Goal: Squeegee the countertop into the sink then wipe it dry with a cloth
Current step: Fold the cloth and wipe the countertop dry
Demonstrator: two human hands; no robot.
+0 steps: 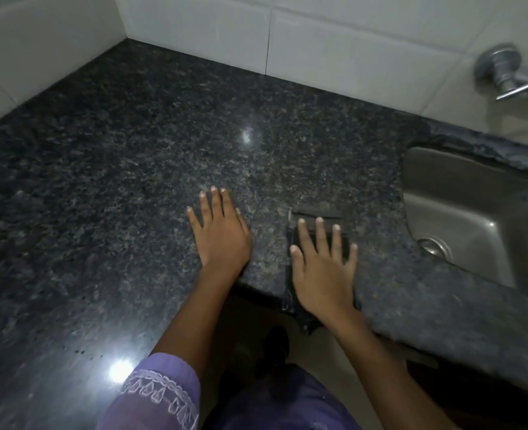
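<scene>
Purple sleeve (160,395) nearest us, then our right hand (324,268) pressing flat, fingers spread, on the dark cloth (318,218) at the counter's front edge. Our left hand (219,231) lies flat with fingers straight on the granite countertop (132,150) just beside it. Farther right sit the steel sink (473,206) and wall tap (504,72).

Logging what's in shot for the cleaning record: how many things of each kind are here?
Hands: 2, left hand, right hand
Dark cloth: 1
Sink: 1
Tap: 1
Countertop: 1
Total: 6
</scene>
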